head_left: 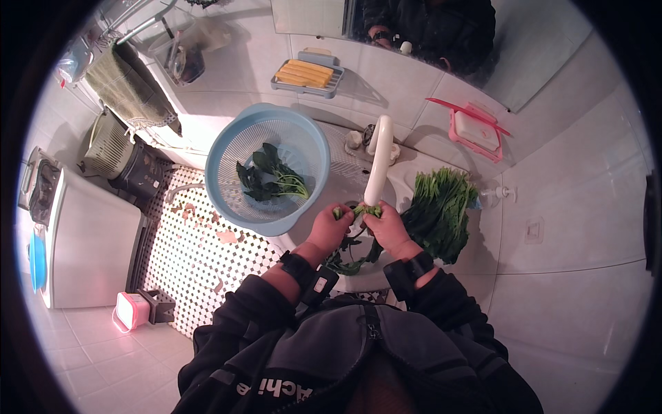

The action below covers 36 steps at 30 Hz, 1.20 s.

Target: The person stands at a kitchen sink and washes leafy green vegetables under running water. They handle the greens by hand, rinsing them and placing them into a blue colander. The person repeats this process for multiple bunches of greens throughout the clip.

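Over the white sink [365,283], my left hand [328,229] and my right hand [387,231] grip the stem ends of some dark leafy greens [350,264], whose leaves hang down into the basin. Fingers of both hands are closed around the stems, just below the spout of a cream faucet [379,162]. Whether water runs I cannot tell. Left of the sink, a blue colander [323,165] contains a few leafy greens [272,172]. On the right-hand counter lies a large bunch of leafy greens [441,214], close to my right hand.
A pump bottle [498,194] stands beyond the bunch. Wall-mounted are a grey soap rack [307,74] with yellow bars, a pink soap dish [477,134] and a mirror [538,52]. At left are a towel [131,86], a white appliance [93,241] and a pink-rimmed tub [131,310].
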Each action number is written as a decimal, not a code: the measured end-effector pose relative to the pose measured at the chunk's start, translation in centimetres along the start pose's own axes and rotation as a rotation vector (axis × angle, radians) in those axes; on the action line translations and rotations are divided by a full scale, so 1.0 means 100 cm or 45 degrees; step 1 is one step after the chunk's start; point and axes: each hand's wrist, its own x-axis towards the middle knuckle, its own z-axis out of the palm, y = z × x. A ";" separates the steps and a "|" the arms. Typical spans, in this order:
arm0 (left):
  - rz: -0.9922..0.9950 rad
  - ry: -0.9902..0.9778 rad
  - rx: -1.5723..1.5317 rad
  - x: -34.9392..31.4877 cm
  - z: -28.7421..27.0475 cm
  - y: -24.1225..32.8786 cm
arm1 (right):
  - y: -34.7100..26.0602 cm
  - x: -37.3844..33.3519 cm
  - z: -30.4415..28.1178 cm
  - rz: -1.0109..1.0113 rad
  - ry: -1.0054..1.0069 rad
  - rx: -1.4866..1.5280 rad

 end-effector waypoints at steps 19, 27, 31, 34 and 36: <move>-0.159 -0.226 -0.468 -0.001 -0.005 0.001 | -0.011 -0.007 0.004 0.153 -0.113 0.297; -0.126 -0.166 -0.247 0.002 -0.007 -0.004 | -0.005 -0.004 0.002 0.053 0.058 0.169; -0.116 -0.177 -0.203 0.002 -0.007 -0.003 | 0.001 0.000 0.000 -0.130 0.094 -0.195; -0.132 -0.173 -0.146 0.000 -0.008 0.001 | 0.001 0.001 -0.002 -0.280 0.159 -0.513; -0.158 -0.164 -0.144 -0.001 -0.008 0.004 | 0.001 0.001 -0.004 -0.234 0.138 -0.605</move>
